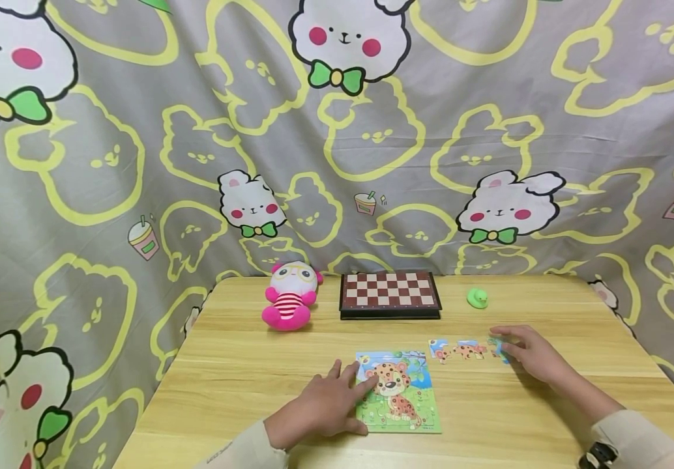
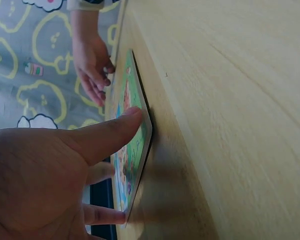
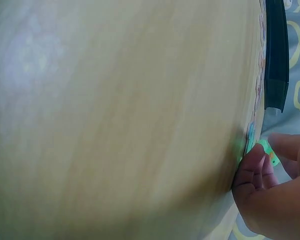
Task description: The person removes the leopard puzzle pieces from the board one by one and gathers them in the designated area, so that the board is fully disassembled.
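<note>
A jigsaw puzzle board with a spotted leopard cub picture lies flat on the table. My left hand rests along its left side, fingers spread and thumb over the near left part; the left wrist view shows the thumb across the board's edge. To the board's upper right lie several loose puzzle pieces in a row. Over the right end of that row is my right hand, its fingertips at the last piece. In the right wrist view thumb and loosely bent fingers stand apart, with no piece visibly gripped.
A checkered game board in a black case stands at the back. Left of it sits a pink panda plush, right of it a small green toy duck. A patterned curtain hangs behind the wooden table.
</note>
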`<state>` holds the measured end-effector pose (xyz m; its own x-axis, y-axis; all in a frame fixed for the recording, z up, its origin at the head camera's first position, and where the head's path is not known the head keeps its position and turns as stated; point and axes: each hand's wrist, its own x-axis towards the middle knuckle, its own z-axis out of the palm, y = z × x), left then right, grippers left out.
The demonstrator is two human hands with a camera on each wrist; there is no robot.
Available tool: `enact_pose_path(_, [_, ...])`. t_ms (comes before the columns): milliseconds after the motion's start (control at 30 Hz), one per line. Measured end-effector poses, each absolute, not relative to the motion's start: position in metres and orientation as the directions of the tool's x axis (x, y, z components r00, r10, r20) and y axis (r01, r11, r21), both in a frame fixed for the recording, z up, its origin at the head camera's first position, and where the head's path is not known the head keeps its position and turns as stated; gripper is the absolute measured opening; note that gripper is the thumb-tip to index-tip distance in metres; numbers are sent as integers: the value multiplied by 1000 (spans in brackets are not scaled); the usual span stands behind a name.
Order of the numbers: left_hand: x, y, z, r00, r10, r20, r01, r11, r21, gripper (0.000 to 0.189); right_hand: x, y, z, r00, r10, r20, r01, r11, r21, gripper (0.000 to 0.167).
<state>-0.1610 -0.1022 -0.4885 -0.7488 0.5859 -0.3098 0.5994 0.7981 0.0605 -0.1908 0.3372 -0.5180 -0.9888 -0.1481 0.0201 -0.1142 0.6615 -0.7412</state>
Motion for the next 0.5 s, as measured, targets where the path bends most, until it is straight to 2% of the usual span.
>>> enact_pose_path(267, [-162, -107, -486, -754, 594, -280, 602, 796, 67, 92, -188, 329, -513, -987, -158, 6, -102, 609, -787, 39])
enact_pose_path(500, [-163, -114, -485, -744, 612, -269, 604, 788, 123, 88, -187, 315, -505, -986, -165, 21, -115, 590, -799, 40])
